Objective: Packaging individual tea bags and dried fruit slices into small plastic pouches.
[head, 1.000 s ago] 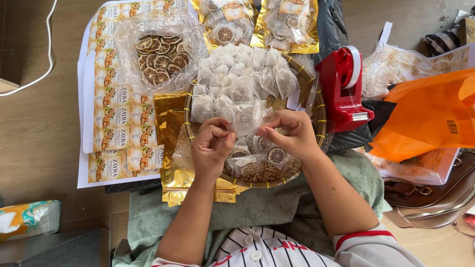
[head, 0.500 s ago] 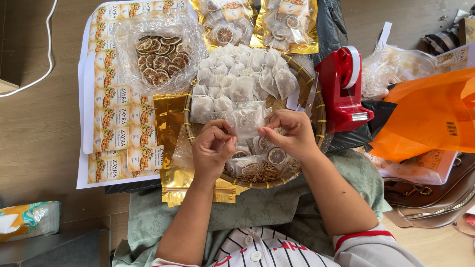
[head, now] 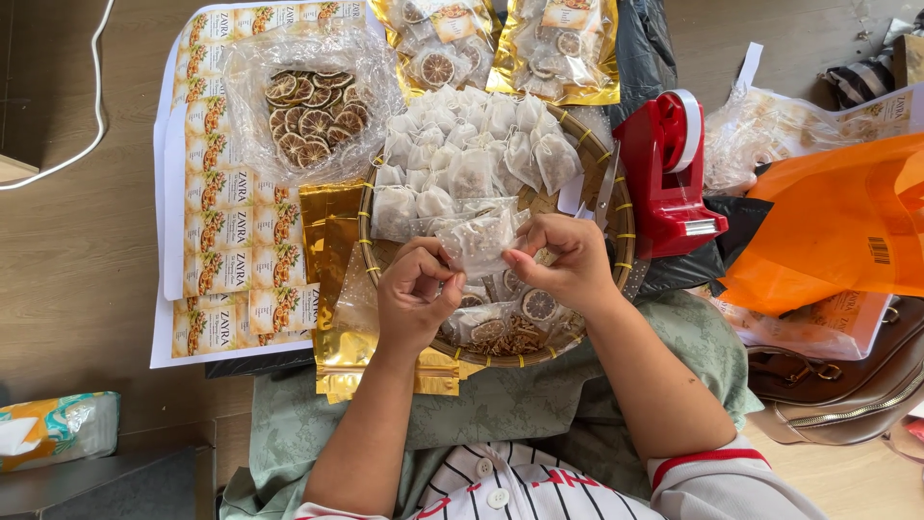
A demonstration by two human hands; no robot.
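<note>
At the centre of the frame, the left hand (head: 416,297) and right hand (head: 563,260) both pinch a small clear bag (head: 478,241) between fingertips, over a woven tray (head: 624,207) piled with white sachets (head: 472,149). A red tape dispenser (head: 669,173) stands just right.

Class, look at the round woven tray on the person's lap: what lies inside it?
In the woven tray: a heap of small white sachets and clear packets of dried slices. Both hands and these cover most of its base.

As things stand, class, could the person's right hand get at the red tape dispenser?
Probably yes: the right hand lies beside the red tape dispenser with nothing between, though both hands now pinch a small clear bag.
</note>
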